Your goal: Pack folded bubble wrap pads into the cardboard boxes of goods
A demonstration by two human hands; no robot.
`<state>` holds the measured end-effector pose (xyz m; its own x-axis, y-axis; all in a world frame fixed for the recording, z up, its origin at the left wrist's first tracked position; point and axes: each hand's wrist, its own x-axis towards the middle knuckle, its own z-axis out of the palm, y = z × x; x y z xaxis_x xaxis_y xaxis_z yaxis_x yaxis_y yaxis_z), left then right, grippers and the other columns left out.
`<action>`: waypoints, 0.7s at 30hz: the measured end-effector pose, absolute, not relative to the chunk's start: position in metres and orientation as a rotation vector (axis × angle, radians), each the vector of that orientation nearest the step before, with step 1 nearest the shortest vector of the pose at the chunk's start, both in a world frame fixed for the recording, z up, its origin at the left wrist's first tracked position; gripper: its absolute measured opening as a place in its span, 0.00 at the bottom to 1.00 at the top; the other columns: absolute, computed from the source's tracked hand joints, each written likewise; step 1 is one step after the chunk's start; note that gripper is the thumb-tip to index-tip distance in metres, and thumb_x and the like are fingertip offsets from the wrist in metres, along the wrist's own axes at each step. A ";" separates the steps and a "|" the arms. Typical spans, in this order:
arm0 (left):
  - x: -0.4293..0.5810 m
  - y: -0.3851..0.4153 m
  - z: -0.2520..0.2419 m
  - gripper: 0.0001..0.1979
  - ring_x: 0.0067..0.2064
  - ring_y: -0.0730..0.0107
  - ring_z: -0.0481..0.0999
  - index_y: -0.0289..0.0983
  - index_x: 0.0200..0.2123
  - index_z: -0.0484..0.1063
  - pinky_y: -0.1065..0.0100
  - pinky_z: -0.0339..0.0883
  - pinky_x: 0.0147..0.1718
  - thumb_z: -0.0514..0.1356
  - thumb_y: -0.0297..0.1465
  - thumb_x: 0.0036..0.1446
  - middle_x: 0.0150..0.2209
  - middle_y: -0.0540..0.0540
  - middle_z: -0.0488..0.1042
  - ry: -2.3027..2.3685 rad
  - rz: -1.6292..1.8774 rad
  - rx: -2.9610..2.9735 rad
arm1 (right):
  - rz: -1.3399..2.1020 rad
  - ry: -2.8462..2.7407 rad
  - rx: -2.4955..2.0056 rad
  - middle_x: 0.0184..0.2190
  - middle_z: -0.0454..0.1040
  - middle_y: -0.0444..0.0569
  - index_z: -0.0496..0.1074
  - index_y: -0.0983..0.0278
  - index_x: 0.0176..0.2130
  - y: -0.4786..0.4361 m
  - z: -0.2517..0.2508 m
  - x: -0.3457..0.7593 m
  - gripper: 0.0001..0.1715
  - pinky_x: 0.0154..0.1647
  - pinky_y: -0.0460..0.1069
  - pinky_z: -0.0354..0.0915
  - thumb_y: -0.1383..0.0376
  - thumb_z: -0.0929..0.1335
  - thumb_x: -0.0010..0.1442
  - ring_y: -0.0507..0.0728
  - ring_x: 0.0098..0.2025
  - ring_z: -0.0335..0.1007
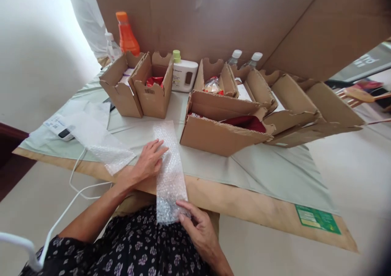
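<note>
A long strip of bubble wrap (171, 166) lies lengthwise across the table's front edge, its near end hanging toward my lap. My left hand (149, 162) rests on its left side with the fingers stretched out over the surface. At the near right corner, my right hand (198, 227) has the strip's edge between thumb and forefinger. Left of my left hand are more clear wrap pieces (97, 139), spread loosely over the cloth and partly covering a white device (59, 127) with a dark screen.
Cardboard boxes (226, 135) with packets and a red item stand in front of me. More boxes (152, 97) stand behind left. An orange bottle (126, 33), a white jug (184, 75) and clear bottles (235, 56) line the back. A white cable (73, 178) hangs at left.
</note>
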<state>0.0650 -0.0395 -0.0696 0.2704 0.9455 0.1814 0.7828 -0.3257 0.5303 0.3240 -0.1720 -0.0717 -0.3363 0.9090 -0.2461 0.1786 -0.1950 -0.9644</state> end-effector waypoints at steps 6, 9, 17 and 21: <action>0.049 -0.108 -0.058 0.29 0.57 0.54 0.77 0.38 0.66 0.66 0.51 0.67 0.60 0.46 0.48 0.71 0.53 0.38 0.80 1.020 0.926 1.373 | 1.833 -1.022 -0.931 0.47 0.82 0.53 0.71 0.57 0.62 -0.134 -0.051 0.300 0.33 0.48 0.51 0.72 0.46 0.71 0.64 0.56 0.42 0.78; 0.052 -0.117 -0.061 0.39 0.50 0.56 0.79 0.36 0.71 0.57 0.57 0.71 0.52 0.55 0.51 0.65 0.48 0.40 0.80 1.117 0.951 1.215 | 1.838 -0.970 -0.941 0.55 0.78 0.56 0.61 0.57 0.69 -0.097 -0.052 0.279 0.40 0.46 0.51 0.73 0.47 0.70 0.65 0.60 0.54 0.76; 0.077 -0.088 -0.072 0.32 0.32 0.67 0.74 0.37 0.68 0.62 0.66 0.68 0.38 0.59 0.30 0.60 0.31 0.51 0.76 1.749 0.720 1.532 | 1.093 -1.784 -1.141 0.58 0.76 0.54 0.64 0.55 0.67 -0.091 -0.072 0.293 0.31 0.59 0.61 0.70 0.63 0.67 0.67 0.62 0.59 0.73; 0.077 -0.092 -0.069 0.31 0.40 0.61 0.78 0.37 0.67 0.63 0.61 0.72 0.44 0.60 0.30 0.62 0.39 0.45 0.79 1.908 0.643 1.768 | 0.535 -2.319 -1.117 0.60 0.76 0.54 0.76 0.60 0.57 -0.091 -0.083 0.300 0.23 0.60 0.65 0.67 0.71 0.67 0.65 0.68 0.66 0.65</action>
<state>0.0767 -0.0917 -0.0694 -0.0697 0.9974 -0.0170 0.7833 0.0653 0.6182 0.3004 -0.0906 -0.0832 -0.5334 0.8013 0.2709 0.6016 0.5845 -0.5445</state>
